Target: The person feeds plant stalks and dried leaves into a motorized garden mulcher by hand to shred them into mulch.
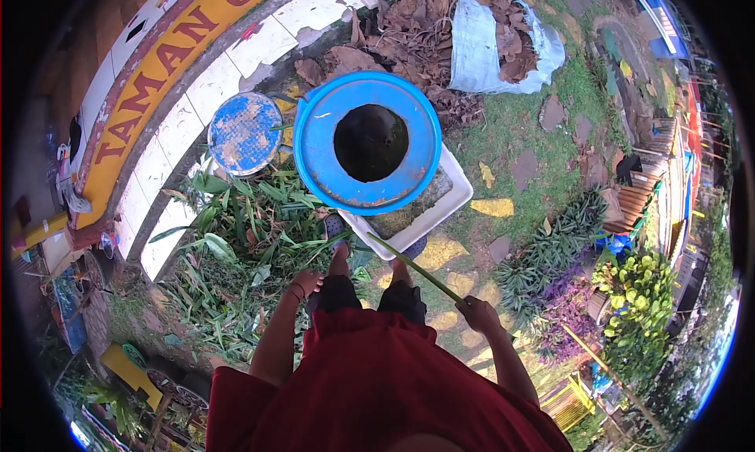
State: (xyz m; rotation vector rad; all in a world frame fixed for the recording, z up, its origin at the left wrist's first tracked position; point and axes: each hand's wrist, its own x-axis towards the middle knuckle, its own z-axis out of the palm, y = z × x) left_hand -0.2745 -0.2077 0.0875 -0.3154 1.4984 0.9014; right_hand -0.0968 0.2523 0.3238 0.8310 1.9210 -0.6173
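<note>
Your right hand is closed around one green stick, forearm reaching forward; your left hand hangs low beside your thigh, its opening too unclear to tell. Ahead, between both hands, you have one white tray under one blue barrel, and one round blue lid beyond your left.

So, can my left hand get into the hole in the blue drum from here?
Probably yes. The left hand looks empty, the drum stands just in front of the legs, and nothing lies across the hole. The stick in the right hand ends short of it.
</note>
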